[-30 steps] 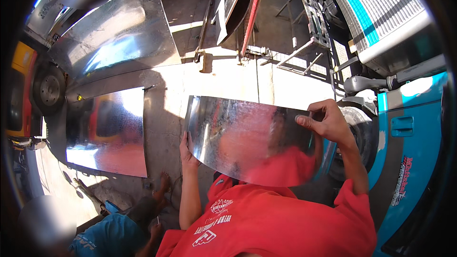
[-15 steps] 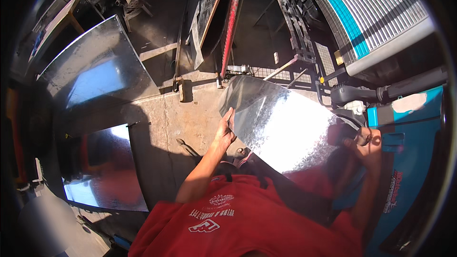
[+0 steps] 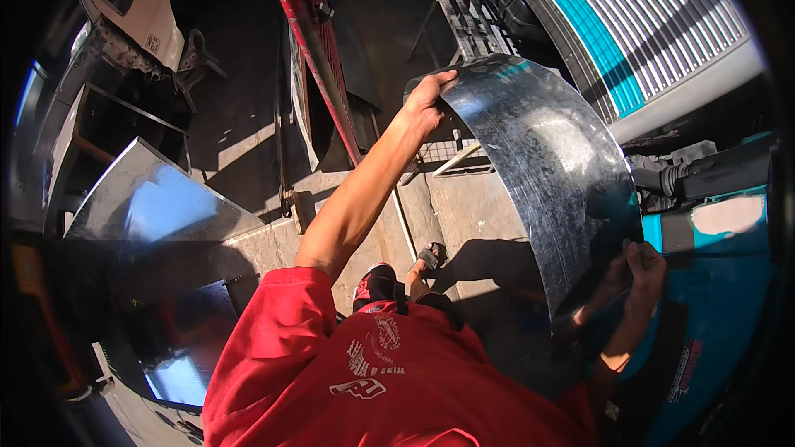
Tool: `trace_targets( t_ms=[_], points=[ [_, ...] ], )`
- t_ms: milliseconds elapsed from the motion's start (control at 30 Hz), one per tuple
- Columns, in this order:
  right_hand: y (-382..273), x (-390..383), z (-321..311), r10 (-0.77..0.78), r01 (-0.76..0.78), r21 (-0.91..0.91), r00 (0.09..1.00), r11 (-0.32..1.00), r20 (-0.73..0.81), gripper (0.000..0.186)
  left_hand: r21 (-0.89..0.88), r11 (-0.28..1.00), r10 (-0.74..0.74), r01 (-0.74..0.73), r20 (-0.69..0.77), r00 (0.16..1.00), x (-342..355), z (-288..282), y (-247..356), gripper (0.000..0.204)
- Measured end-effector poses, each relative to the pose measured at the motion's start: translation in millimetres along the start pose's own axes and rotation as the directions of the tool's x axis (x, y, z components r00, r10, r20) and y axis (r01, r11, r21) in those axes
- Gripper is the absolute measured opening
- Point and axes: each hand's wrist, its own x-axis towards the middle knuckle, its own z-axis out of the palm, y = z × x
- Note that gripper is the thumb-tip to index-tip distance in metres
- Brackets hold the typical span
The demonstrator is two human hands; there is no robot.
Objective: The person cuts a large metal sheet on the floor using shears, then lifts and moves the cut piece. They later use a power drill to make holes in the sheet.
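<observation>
**Sheet-metal panel (image 3: 546,157) bowed between two hands**

The left hand (image 3: 429,101) is clamped on the panel's far left edge, its arm stretched well forward. The right hand (image 3: 644,277), nearer the body and farther right, grips the panel's near right end; shade hides how its fingers wrap the edge. The hands are wide apart, and the shiny grey panel spans the space between them, raised above the concrete floor (image 3: 468,203) and curving outward to the right.

Just left of the left hand, a red metal frame (image 3: 319,66) slants upward. Beyond that hand, slightly to its right, is a slatted metal stand (image 3: 468,25). A ribbed metal panel with a teal stripe (image 3: 609,29) lies beyond the right hand, and a teal vehicle body panel (image 3: 716,306) stands just beside that hand, to its right.

Well to the left of both hands are a large metal sheet (image 3: 157,203) and, nearer the body, a second reflective sheet (image 3: 195,319). Below and between the hands, a sandaled foot (image 3: 431,256) shows on the floor.
</observation>
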Motion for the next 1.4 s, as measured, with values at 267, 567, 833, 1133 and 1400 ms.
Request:
trace_targets(
  t_ms=[267,567,833,1133,1400],
  points=[
    [-50.3,107.4,70.1,-0.148,0.153,0.156,0.988,0.976,-0.042,0.027,0.181,0.978,0.093,-0.101,0.05,0.994,116.9,110.4,157.9,0.017],
    [-175.4,288.7,145.5,-0.277,0.281,0.292,0.959,0.914,-0.055,0.022,0.309,0.827,0.461,-0.47,0.108,0.881,201.6,175.1,350.5,0.02],
    [-309.8,464.6,199.3,-0.539,0.474,0.299,0.82,0.828,0.193,0.025,0.04,0.84,0.53,-0.542,0.159,0.833,286.8,181.3,482.4,0.022],
    [-361.0,647.0,327.1,-0.482,0.391,0.285,0.761,0.875,0.435,0.022,-0.218,0.803,0.572,-0.555,0.02,0.82,446.6,82.9,637.1,0.025],
    [-367.7,826.6,431.4,-0.309,0.2,0.242,0.723,0.95,0.618,0.019,-0.258,0.794,0.534,-0.551,-0.139,0.834,594.9,-9.7,719.2,0.046]
  ],
)
